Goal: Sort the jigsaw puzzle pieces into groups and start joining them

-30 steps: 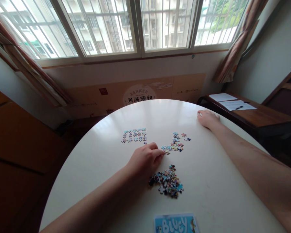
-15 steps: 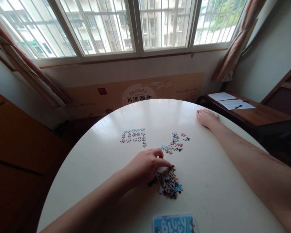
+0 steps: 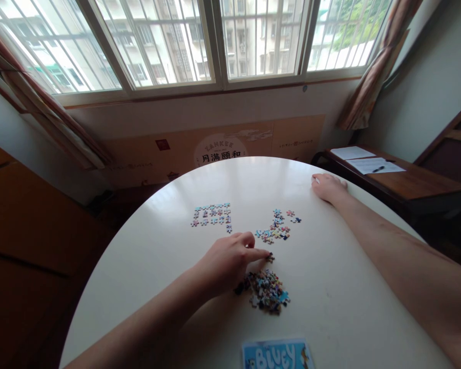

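My left hand (image 3: 232,259) reaches over the white round table (image 3: 318,328), index finger extended and its tip touching a small puzzle piece (image 3: 271,257) just above the pile. The other fingers are curled. Below it lies a heaped pile of mixed puzzle pieces (image 3: 268,292). Rows of pieces (image 3: 213,212) stand partly joined at the upper left. A loose cluster of light-coloured pieces (image 3: 278,230) lies to the right of them. My right hand (image 3: 329,188) rests at the table's far right edge, its fingers curled; whatever is in them, if anything, is hidden.
A blue "Bluey" box or card (image 3: 277,354) lies at the near edge. Beyond the table on the right, a wooden desk (image 3: 426,179) holds papers (image 3: 374,165) and a pen. A barred window and curtains are behind.
My left index finger has moved slightly up and away from the pile, and a dark piece at its tip now lies apart from the pile. My right hand has stayed in place.
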`<state>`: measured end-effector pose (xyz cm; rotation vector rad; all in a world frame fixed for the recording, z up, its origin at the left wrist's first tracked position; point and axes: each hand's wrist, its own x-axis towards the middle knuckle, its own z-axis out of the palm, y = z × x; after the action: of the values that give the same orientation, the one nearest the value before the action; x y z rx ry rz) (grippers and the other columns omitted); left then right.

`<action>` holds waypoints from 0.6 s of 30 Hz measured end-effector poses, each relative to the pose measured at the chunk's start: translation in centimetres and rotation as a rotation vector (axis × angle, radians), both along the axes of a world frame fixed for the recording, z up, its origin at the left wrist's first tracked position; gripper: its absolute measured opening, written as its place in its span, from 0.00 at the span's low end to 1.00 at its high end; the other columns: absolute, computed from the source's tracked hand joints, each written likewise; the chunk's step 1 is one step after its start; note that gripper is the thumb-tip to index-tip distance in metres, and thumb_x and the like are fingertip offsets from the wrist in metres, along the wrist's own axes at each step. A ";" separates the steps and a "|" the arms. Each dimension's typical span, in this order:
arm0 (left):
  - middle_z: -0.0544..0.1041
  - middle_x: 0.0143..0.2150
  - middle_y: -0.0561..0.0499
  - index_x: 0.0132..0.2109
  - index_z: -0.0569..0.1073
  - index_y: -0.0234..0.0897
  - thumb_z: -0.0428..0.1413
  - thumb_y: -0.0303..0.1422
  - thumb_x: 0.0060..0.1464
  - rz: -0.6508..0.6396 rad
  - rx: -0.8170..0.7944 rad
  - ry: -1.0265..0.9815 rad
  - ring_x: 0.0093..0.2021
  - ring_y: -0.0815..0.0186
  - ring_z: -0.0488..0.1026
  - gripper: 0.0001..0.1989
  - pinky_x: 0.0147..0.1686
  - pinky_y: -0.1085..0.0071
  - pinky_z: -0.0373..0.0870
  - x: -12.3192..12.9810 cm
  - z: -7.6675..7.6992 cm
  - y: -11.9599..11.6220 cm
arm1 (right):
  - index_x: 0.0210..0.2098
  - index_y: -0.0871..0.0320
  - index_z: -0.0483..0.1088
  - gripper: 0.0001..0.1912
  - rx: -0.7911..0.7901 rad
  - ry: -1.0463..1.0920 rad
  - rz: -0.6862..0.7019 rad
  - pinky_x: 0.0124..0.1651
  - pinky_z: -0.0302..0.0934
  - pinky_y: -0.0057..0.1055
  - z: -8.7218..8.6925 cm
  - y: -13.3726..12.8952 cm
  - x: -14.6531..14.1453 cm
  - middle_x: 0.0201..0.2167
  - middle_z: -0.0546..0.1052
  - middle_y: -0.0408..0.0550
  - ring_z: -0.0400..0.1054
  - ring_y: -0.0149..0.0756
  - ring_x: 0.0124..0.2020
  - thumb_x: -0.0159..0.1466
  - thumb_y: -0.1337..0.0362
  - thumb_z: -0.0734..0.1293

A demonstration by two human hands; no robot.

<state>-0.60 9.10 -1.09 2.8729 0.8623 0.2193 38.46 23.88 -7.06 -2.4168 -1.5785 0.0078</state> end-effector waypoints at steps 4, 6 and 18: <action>0.76 0.41 0.48 0.45 0.82 0.47 0.50 0.24 0.61 0.111 0.074 0.039 0.36 0.63 0.72 0.18 0.31 0.68 0.65 -0.5 0.5 0.1 | 0.62 0.48 0.68 0.26 0.002 0.000 0.002 0.62 0.53 0.61 0.0 0.0 0.0 0.63 0.69 0.55 0.61 0.54 0.62 0.71 0.55 0.51; 0.76 0.39 0.48 0.37 0.82 0.42 0.51 0.23 0.58 0.158 0.085 0.100 0.37 0.63 0.72 0.15 0.31 0.68 0.64 -0.8 1.2 0.2 | 0.62 0.47 0.69 0.26 0.004 -0.002 0.003 0.62 0.53 0.61 0.0 0.0 0.1 0.63 0.69 0.55 0.62 0.54 0.62 0.71 0.55 0.51; 0.81 0.38 0.46 0.32 0.82 0.39 0.53 0.21 0.46 0.579 -0.122 0.583 0.36 0.58 0.76 0.14 0.30 0.68 0.61 -4.7 5.8 1.2 | 0.62 0.47 0.69 0.25 0.012 0.000 0.009 0.63 0.53 0.62 -0.2 0.1 0.2 0.63 0.70 0.54 0.62 0.55 0.62 0.71 0.55 0.52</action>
<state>-5.30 10.32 4.70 2.5131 1.7196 -0.6258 38.70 23.94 -7.26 -2.4003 -1.5855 0.0006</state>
